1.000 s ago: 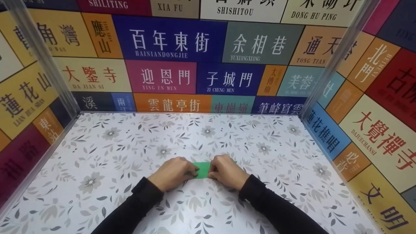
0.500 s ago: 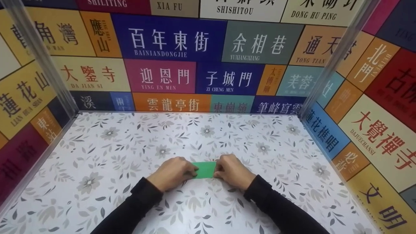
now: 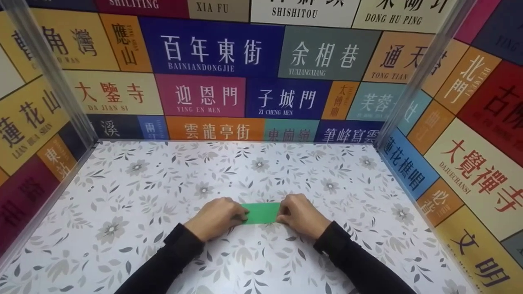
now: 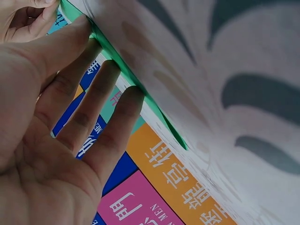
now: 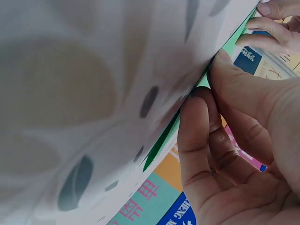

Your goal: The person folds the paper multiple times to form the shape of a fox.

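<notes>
A green paper strip [image 3: 262, 213] lies crosswise on the floral-patterned tabletop [image 3: 253, 265], between the two hands. The left hand [image 3: 220, 218] rests its nearly straight fingers and thumb along the left end, while the right hand [image 3: 301, 215] pinches the right end between thumb and curled fingertips.

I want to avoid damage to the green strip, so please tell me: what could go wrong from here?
1. The left hand and the right hand both have fingertips on the strip, so an uneven pull might wrinkle or twist it.
2. In the left wrist view, one end of the strip reaches past the fingers; this loose end could bend or fold the wrong way.
</notes>
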A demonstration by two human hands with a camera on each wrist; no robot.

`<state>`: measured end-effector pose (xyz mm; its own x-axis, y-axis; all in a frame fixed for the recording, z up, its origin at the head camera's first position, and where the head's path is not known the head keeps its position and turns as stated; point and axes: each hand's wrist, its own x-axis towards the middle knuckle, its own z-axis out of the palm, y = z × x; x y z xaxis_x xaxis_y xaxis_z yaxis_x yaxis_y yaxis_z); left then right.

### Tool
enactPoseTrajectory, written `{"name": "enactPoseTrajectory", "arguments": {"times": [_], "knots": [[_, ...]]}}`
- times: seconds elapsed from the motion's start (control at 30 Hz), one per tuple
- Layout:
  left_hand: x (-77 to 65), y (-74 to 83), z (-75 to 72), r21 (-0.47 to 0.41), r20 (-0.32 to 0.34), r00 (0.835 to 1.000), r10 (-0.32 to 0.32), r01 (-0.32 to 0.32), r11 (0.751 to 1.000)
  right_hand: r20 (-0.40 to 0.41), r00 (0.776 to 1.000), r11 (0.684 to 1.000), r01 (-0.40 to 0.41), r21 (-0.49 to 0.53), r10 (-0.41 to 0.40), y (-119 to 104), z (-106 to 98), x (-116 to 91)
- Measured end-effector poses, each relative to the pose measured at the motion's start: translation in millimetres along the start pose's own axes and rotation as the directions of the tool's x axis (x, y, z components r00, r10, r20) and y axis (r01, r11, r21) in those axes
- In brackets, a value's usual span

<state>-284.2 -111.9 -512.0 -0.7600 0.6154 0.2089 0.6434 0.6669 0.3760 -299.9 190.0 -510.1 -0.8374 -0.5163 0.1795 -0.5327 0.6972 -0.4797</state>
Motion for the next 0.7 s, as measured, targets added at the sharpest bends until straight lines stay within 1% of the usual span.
{"name": "enactPoseTrajectory", "arguments": {"times": [0.2, 0.27, 0.33, 0.47, 0.6, 0.7], "knots": [[0.8, 4.9, -1.4, 0.070, -0.014, 0.995, 0.098, -0.097, 0.993, 0.004, 1.000, 1.000, -0.005, 0.008, 0.005, 3.2, -1.1, 0.0], [1.9, 6.1, -1.8, 0.088, -0.016, 0.992, 0.121, -0.119, 0.989, -0.001, 1.000, 1.000, -0.012, 0.004, 0.012, 3.7, -2.5, -0.1], [3.0, 7.4, -1.9, 0.108, -0.016, 0.991, 0.131, -0.129, 0.986, -0.005, 1.000, 1.000, -0.019, 0.003, 0.019, 4.6, -3.7, -0.6], [4.8, 9.9, -0.3, 0.156, -0.022, 0.992, 0.123, -0.119, 0.981, -0.008, 1.000, 1.000, -0.029, 0.010, 0.029, 6.0, -4.6, -1.8], [5.8, 11.2, 2.6, 0.191, -0.011, 0.997, 0.083, -0.079, 0.978, -0.012, 0.999, 0.999, -0.034, 0.013, 0.034, 5.9, -3.9, -2.6], [5.7, 11.6, 3.7, 0.201, 0.012, 0.999, 0.053, -0.054, 0.978, -0.010, 0.999, 0.999, -0.039, 0.021, 0.039, 4.6, -3.0, -2.8]]}}
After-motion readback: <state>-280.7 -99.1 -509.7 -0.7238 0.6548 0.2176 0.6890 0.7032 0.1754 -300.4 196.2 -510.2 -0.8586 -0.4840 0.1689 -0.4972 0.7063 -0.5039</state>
